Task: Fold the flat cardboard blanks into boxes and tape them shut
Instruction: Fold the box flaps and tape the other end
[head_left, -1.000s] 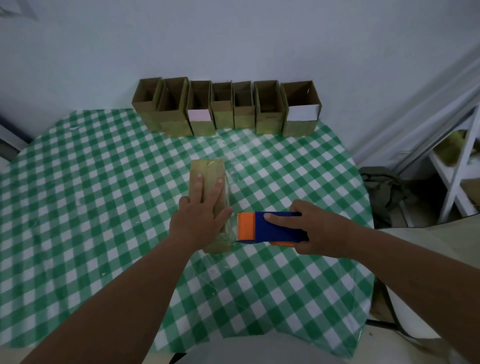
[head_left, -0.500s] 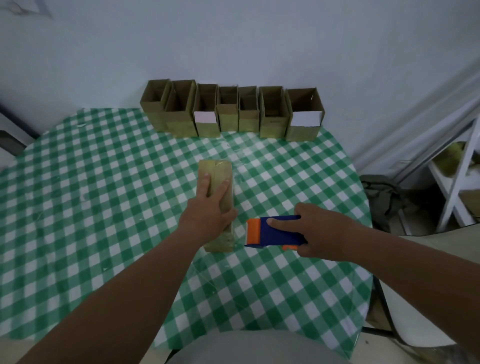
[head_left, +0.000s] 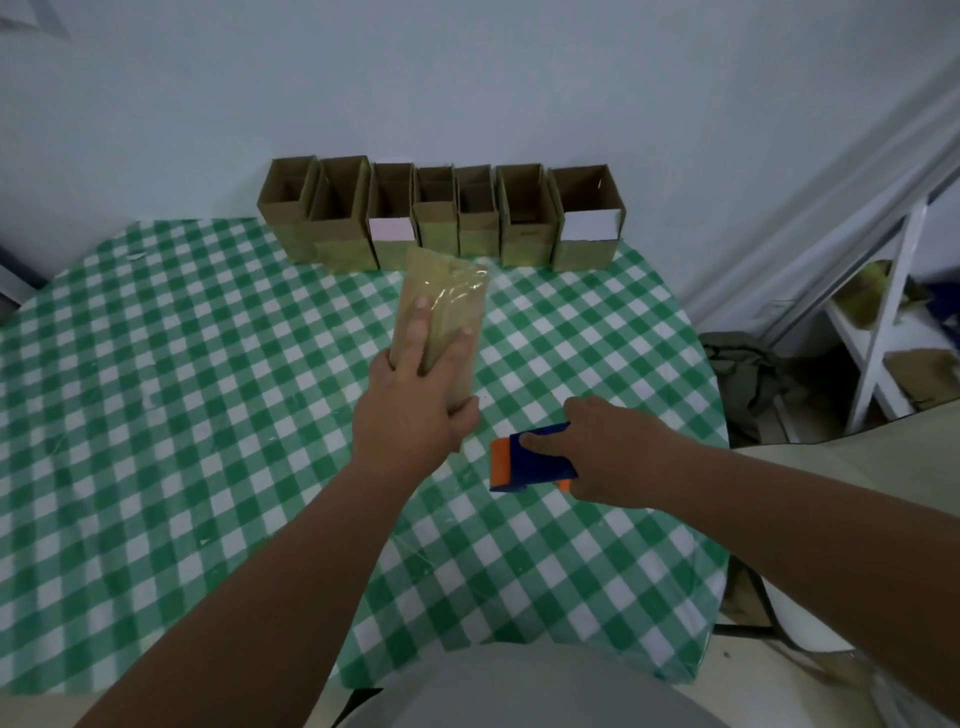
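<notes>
A narrow brown cardboard box (head_left: 451, 296) with shiny clear tape on its far end is in my left hand (head_left: 415, 402), raised off the table and pointing towards the back row. My fingers lie along its top and my thumb wraps its near right edge. My right hand (head_left: 618, 452) grips a blue and orange tape dispenser (head_left: 530, 462) just above the green checked tablecloth (head_left: 182, 389), to the right of the box and apart from it.
Several open-topped cardboard boxes (head_left: 441, 213) stand in a row at the table's far edge against the wall. A white shelf (head_left: 883, 332) with cardboard pieces stands at the right, past the table edge. A dark cloth heap (head_left: 748, 374) lies on the floor.
My left hand has lifted the box off the table and carried it away from me towards the row of boxes. The tape dispenser has stayed in about the same place.
</notes>
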